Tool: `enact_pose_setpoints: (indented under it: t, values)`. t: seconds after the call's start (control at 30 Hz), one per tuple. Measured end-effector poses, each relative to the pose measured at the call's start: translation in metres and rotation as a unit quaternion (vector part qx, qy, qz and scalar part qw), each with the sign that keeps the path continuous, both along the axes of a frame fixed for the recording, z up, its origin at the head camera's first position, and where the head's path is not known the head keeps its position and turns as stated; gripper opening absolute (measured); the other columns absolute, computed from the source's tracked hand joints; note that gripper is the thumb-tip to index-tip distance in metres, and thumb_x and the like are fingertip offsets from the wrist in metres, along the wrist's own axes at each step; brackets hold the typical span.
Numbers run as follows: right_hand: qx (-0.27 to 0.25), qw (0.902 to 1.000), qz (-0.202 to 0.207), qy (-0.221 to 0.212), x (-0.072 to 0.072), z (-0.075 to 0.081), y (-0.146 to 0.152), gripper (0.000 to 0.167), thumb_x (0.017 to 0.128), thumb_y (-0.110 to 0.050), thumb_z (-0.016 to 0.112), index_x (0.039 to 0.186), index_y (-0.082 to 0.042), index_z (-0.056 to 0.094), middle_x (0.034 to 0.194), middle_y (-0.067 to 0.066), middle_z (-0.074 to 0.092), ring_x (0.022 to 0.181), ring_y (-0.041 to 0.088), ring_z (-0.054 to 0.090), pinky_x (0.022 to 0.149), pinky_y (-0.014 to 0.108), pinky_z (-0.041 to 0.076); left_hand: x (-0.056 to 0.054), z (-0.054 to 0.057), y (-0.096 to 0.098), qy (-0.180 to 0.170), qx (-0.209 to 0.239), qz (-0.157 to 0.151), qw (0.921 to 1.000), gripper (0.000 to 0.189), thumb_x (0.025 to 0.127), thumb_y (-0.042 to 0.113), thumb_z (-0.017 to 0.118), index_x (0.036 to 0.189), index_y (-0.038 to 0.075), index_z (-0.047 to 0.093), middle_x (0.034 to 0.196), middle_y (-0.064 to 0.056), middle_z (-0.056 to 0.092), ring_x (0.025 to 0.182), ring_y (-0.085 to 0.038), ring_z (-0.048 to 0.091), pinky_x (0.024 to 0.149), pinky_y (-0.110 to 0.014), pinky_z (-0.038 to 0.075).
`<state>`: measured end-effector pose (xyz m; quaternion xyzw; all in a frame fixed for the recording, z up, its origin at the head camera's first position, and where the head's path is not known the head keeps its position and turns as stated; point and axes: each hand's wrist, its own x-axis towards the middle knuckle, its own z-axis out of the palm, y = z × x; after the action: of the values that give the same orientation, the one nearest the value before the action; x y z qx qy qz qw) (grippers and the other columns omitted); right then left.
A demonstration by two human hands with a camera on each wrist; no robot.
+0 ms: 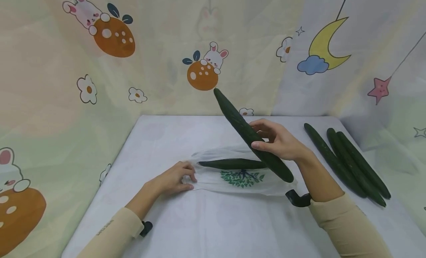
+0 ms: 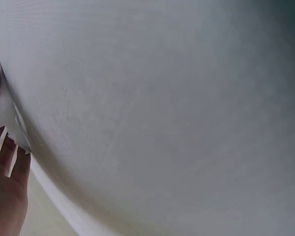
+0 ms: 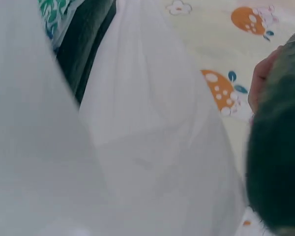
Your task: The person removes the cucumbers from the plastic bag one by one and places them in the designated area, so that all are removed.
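Observation:
My right hand (image 1: 279,139) grips a long dark green cucumber (image 1: 237,121) by its middle, thumb on the near side and fingers behind. This cucumber slants above a white plastic bag (image 1: 208,182) printed with a green tree; its lower end overlaps the bag's right part. A second cucumber (image 1: 229,164) lies lengthwise in the bag's opening. At the bag's left end, my left hand (image 1: 174,178) touches the edge, thumb and fingers apart. The left wrist view shows crumpled white film (image 2: 9,115) by those fingers. Blurred and close in the right wrist view is the gripped cucumber (image 3: 280,152).
Three more cucumbers (image 1: 336,163) lie slanted side by side on the table's right part. A white cloth (image 1: 166,139) covers the table. Printed fabric (image 1: 166,47) with rabbits, flowers and a moon hangs behind and around it.

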<state>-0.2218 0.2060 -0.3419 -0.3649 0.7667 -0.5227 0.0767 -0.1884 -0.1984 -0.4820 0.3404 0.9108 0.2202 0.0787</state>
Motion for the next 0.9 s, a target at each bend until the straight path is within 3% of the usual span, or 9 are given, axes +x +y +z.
enact_pose_setpoints:
  t: [0.17,0.27,0.5,0.7,0.8,0.9]
  values:
    - [0.004,0.9981,-0.061,-0.004,0.002,-0.007,0.026,0.05,0.096,-0.002,0.069,0.142,-0.005,0.051,0.126,0.008,0.061,0.108,0.022,0.066,0.079,0.037,0.061,0.0,-0.003,0.002,-0.001,0.002,-0.001,1.0,0.014,0.089,0.028,0.082,0.102,0.026,0.077,0.125,0.002,0.059,0.124,-0.024,0.051,0.108,-0.047,0.043]
    - [0.015,0.9935,-0.112,0.014,0.003,-0.014,0.044,0.048,0.097,-0.005,0.068,0.142,-0.007,0.053,0.128,0.004,0.062,0.108,0.014,0.067,0.078,0.033,0.061,0.0,-0.001,0.004,-0.005,0.0,-0.002,1.0,0.015,0.089,0.029,0.081,0.103,0.026,0.077,0.126,0.002,0.059,0.124,-0.024,0.051,0.107,-0.047,0.043]
    - [0.048,0.9669,-0.249,0.023,-0.001,-0.03,0.074,0.048,0.099,-0.021,0.07,0.144,-0.014,0.055,0.131,0.006,0.062,0.108,-0.002,0.064,0.078,0.021,0.058,0.001,0.008,0.001,-0.008,-0.003,-0.001,1.0,0.014,0.089,0.027,0.082,0.103,0.025,0.077,0.127,0.002,0.058,0.125,-0.026,0.051,0.106,-0.049,0.043]
    - [0.082,0.9516,-0.296,-0.014,-0.009,-0.049,0.106,0.058,0.1,-0.031,0.068,0.15,-0.01,0.048,0.131,0.012,0.058,0.102,-0.007,0.059,0.073,0.019,0.055,0.0,0.008,0.001,-0.007,0.0,-0.007,1.0,0.014,0.09,0.027,0.081,0.103,0.024,0.077,0.127,0.001,0.059,0.123,-0.025,0.051,0.105,-0.048,0.044]
    - [0.099,0.9434,-0.314,-0.04,-0.013,-0.06,0.12,0.066,0.1,-0.038,0.068,0.154,-0.007,0.043,0.138,0.018,0.055,0.101,0.001,0.061,0.07,0.023,0.056,0.0,0.006,0.001,-0.007,0.002,-0.006,1.0,0.015,0.089,0.026,0.082,0.103,0.025,0.077,0.126,0.001,0.059,0.122,-0.025,0.051,0.104,-0.047,0.044]
    - [0.128,0.9326,-0.332,-0.062,-0.015,-0.069,0.13,0.075,0.099,-0.046,0.066,0.156,-0.005,0.039,0.146,0.025,0.05,0.112,0.024,0.062,0.075,0.032,0.057,0.001,0.005,0.001,-0.004,0.003,-0.003,1.0,0.015,0.089,0.026,0.082,0.103,0.025,0.077,0.126,0.002,0.058,0.122,-0.025,0.051,0.104,-0.047,0.044]
